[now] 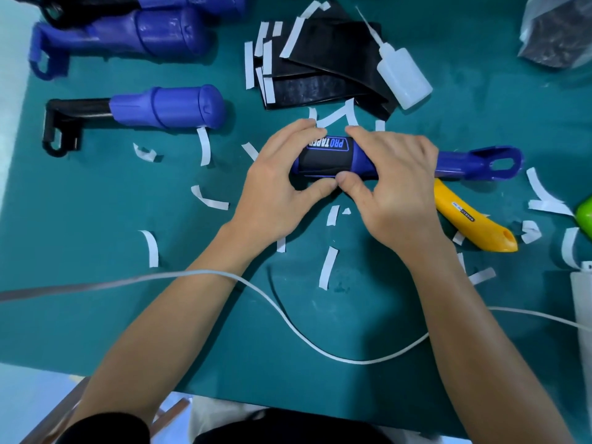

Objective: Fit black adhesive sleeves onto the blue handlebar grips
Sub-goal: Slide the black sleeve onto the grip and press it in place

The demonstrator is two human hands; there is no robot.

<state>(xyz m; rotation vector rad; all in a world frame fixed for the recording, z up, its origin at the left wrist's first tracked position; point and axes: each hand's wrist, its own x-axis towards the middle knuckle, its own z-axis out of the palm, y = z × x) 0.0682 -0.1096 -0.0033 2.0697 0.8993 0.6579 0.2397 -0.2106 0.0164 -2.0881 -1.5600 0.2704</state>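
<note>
The black adhesive sleeve [323, 158] wraps the blue plastic handlebar grip [455, 161]; left hand [282, 184] and right hand [394, 187] curl around it mid-bench, thumbs meeting underneath.

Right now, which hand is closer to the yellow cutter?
Right. The right hand holds the blue grip just beside the yellow cutter; the left hand holds the grip's other end, farther away.

Blue moulded plastic handlebar grip [461, 161], lying crosswise at centre, looped end to the right, gripped by left hand [275, 184] and right hand [394, 184]. Wrapped round its thick part, black adhesive sleeve [323, 161] with blue-edged "PRO TAPER" lettering. Farther back, fanned pile of flat black sleeves [320, 75] edged with white backing strips. To the left, more blue grips [166, 105], bare, lying sideways.
</note>
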